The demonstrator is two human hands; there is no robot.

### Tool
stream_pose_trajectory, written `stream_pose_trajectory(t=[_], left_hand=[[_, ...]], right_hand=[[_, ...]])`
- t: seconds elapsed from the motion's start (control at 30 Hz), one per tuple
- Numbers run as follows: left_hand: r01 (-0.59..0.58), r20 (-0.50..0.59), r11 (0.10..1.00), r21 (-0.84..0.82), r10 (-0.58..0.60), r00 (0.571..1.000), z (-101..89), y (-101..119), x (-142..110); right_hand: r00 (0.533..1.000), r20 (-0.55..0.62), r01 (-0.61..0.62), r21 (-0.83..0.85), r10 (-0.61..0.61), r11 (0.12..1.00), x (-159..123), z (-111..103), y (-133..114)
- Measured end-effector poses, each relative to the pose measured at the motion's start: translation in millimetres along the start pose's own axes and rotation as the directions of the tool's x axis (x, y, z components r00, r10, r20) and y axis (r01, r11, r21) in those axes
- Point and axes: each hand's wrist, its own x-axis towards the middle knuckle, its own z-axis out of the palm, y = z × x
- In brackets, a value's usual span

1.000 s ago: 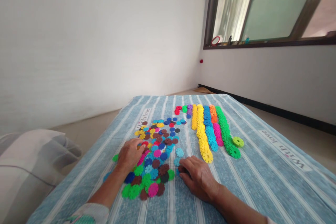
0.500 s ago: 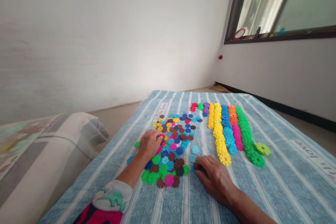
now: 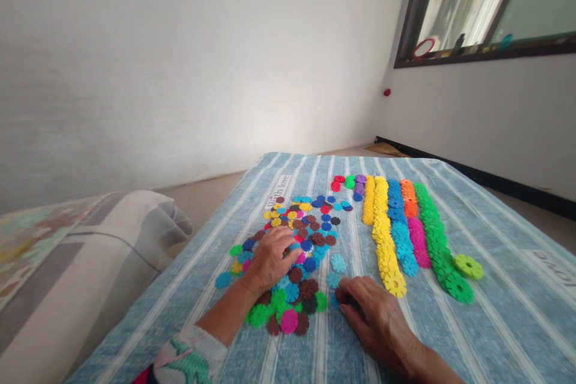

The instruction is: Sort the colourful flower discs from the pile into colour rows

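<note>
Pale wall (image 3: 202, 60) at the back; a blue-and-white striped cloth (image 3: 490, 324) covers the work surface. On it we find a loose pile of notched discs (image 3: 309, 264), mixed brown, blue, green, yellow and magenta, many overlapping. The left hand (image 3: 271, 258) lies over the pile's left middle, fingers bent, thumb spread apart; a light blue disc (image 3: 294, 246) shows at the fingertips, but we cannot tell whether it is gripped. The right hand (image 3: 375, 315) rests low, right of the pile, fingers curled with the thumb close beneath. A blue disc (image 3: 335, 300) is partly hidden there; we cannot tell whether it is held. Just beyond, we note a pale blue disc (image 3: 338, 263). Farther right, overlapping discs form rows: yellow row (image 3: 384, 240), blue row (image 3: 398, 222), orange discs (image 3: 408, 198) above magenta discs (image 3: 418, 243), green row (image 3: 432, 222). A lime disc (image 3: 468, 266) sits by the green row's near end. Window (image 3: 468, 0) at upper right.
</note>
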Motion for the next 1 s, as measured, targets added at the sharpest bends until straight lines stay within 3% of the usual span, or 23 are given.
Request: stream_pose_trajectory(t=[0.27,0.63,1.0], left_hand=[[-0.011,0.066,1.0,-0.023,0.012,0.998,-3.3,4.6,0.9],[-0.029,0.025,0.995,-0.098,0.032,0.999,-1.6,7.8,0.4],[0.057,0.034,0.975,-0.214,-0.05,0.998,-2.7,9.2,-3.1]], right_hand=[[1.0,-0.006,0.003,0.041,-0.002,0.999,-0.6,4.5,6.8],[0.998,-0.053,0.024,0.036,-0.022,0.999,-1.7,8.3,7.2],[0.998,-0.06,0.013,0.04,-0.011,0.999,-3.9,6.4,7.3]])
